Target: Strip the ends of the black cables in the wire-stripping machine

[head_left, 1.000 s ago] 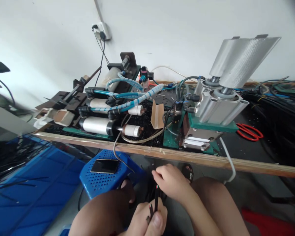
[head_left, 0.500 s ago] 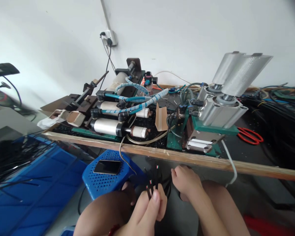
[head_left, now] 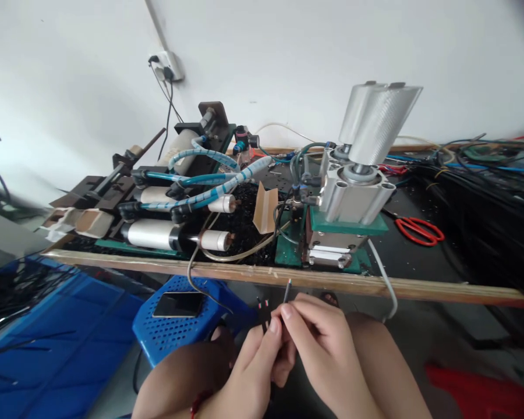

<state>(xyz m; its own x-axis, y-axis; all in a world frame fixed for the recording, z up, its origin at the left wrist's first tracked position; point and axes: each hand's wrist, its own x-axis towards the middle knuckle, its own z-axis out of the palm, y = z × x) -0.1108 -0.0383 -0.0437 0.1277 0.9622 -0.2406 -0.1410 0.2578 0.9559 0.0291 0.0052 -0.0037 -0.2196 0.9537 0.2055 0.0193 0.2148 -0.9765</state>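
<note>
My left hand is closed around several thin black cables, whose stripped ends show small coloured wires above the fingers. Against it, my right hand pinches one dark cable between thumb and forefinger, its tip pointing up toward the bench edge. Both hands touch each other above my lap. Beyond them on the bench stands a pneumatic device with silver cylinders on a green base.
Along the bench edge lie more air cylinders, a folded cardboard piece and red-handled scissors. A phone rests on a blue stool. Black cables cover the right side.
My right hand has moved left to meet my left hand and now pinches one cable. The view has turned somewhat to the right.
</note>
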